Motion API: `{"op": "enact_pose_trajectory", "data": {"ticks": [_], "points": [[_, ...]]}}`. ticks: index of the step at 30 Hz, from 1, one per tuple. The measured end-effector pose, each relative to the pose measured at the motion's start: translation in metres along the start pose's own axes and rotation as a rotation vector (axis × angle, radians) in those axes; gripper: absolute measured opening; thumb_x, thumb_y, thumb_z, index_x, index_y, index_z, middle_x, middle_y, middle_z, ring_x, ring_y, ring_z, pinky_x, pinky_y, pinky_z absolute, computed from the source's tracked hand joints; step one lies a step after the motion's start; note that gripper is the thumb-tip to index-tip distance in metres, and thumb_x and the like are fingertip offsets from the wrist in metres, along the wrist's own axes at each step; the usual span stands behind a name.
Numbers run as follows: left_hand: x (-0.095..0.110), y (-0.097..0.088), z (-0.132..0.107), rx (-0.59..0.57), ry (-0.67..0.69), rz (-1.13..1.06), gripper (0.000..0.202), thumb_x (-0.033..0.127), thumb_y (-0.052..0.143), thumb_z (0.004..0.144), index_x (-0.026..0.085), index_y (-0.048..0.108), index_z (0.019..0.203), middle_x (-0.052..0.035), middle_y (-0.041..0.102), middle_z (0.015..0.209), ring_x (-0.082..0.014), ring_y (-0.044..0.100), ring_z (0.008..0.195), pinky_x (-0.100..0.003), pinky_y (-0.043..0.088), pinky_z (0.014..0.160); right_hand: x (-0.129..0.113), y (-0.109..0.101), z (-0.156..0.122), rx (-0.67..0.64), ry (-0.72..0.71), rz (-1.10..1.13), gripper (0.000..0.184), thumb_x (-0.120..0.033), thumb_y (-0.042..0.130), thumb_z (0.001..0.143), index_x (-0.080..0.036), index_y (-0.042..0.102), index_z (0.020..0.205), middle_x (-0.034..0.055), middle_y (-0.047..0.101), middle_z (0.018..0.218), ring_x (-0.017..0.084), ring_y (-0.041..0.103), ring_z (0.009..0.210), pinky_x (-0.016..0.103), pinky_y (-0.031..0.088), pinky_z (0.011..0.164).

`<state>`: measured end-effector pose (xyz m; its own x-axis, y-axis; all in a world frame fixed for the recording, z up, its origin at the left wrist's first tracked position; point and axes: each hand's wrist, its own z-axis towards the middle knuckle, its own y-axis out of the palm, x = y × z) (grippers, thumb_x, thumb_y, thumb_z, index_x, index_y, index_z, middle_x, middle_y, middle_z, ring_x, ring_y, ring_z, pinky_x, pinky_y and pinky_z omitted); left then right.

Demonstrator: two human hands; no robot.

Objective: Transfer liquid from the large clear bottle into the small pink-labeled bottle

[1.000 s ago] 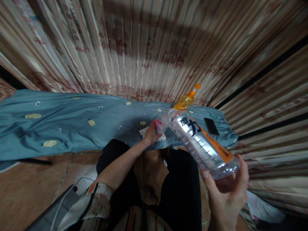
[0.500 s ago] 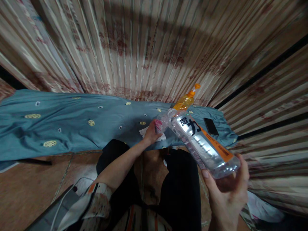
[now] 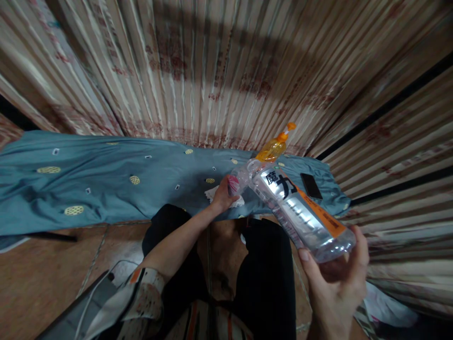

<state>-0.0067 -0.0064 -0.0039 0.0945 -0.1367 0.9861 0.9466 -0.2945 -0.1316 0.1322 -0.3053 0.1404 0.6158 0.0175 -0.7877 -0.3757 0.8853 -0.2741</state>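
Observation:
My right hand (image 3: 336, 283) is closed around the base of a large clear plastic bottle (image 3: 300, 212) with a silver and orange label. That bottle is tilted, its neck pointing up and left. In my left hand (image 3: 222, 196) is a small clear plastic bottle (image 3: 237, 182) with a pink patch. The two bottles' tops meet or overlap; whether they touch, I cannot tell. Behind them an orange pump bottle (image 3: 271, 150) stands on the cloth-covered surface. Under my left hand lies a crumpled white tissue (image 3: 211, 193).
The long narrow surface wears a teal cloth (image 3: 106, 179) with pineapple prints. A dark phone (image 3: 311, 186) lies at its right end. Pleated curtains (image 3: 212, 71) hang behind and on the right. My knees are below the front edge, above a tiled floor (image 3: 46, 278).
Almost nothing differs. My right hand and the base of the large bottle have shifted slightly to the right; my left hand stays in place.

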Motion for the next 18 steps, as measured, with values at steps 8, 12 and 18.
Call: {"op": "enact_pose_trajectory", "data": {"ticks": [8, 12, 18], "points": [[-0.01, 0.001, 0.002, -0.006, 0.061, 0.028, 0.099, 0.017, 0.111, 0.07, 0.022, 0.076, 0.162, -0.0206, 0.083, 0.174, -0.0525, 0.075, 0.172, -0.077, 0.052, 0.157, -0.005, 0.002, 0.001, 0.038, -0.033, -0.056, 0.131, -0.075, 0.116, 0.079, -0.019, 0.064, 0.186, 0.0231, 0.084, 0.156, 0.042, 0.088, 0.127, 0.061, 0.078, 0.108], [-0.011, 0.001, 0.003, -0.003, 0.063, 0.047, 0.097, 0.017, 0.111, 0.069, 0.021, 0.077, 0.16, -0.0218, 0.083, 0.172, -0.0538, 0.075, 0.172, -0.077, 0.054, 0.156, -0.004, 0.001, 0.001, 0.014, -0.024, -0.036, 0.133, -0.072, 0.116, 0.081, -0.019, 0.06, 0.189, 0.0227, 0.084, 0.156, 0.041, 0.089, 0.127, 0.061, 0.077, 0.109], [-0.012, 0.002, 0.004, -0.008, 0.079, 0.085, 0.096, 0.017, 0.111, 0.071, 0.022, 0.076, 0.16, -0.0205, 0.084, 0.17, -0.0504, 0.077, 0.169, -0.075, 0.057, 0.153, -0.004, 0.0, 0.001, 0.006, -0.038, -0.032, 0.13, -0.069, 0.115, 0.082, -0.021, 0.06, 0.19, 0.0225, 0.082, 0.161, 0.043, 0.087, 0.133, 0.065, 0.075, 0.116]]}}
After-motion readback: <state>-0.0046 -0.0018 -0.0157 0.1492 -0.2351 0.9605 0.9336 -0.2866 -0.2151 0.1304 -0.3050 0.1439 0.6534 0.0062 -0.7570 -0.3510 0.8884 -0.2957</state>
